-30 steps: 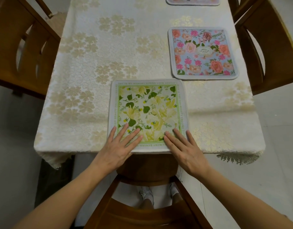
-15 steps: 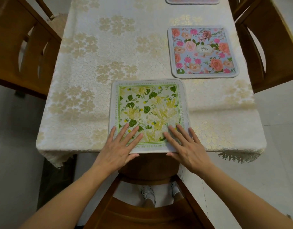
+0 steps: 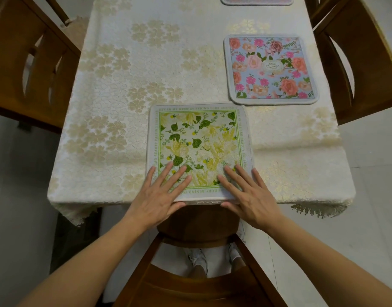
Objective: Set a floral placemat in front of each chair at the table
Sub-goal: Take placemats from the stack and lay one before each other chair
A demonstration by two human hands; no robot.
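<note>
Head view shows the square green-and-yellow floral fabric placemat (image 3: 199,149) barely shifted since a second ago, both flat hands, left (image 3: 162,193) and right (image 3: 246,193) (fingers spread, gripping nothing), pressing its near edge, so this setting looks finished.

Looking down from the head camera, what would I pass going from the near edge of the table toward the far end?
Two hands, left hand and right hand → green placemat → pink placemat → third placemat, cut off at the top.
</note>
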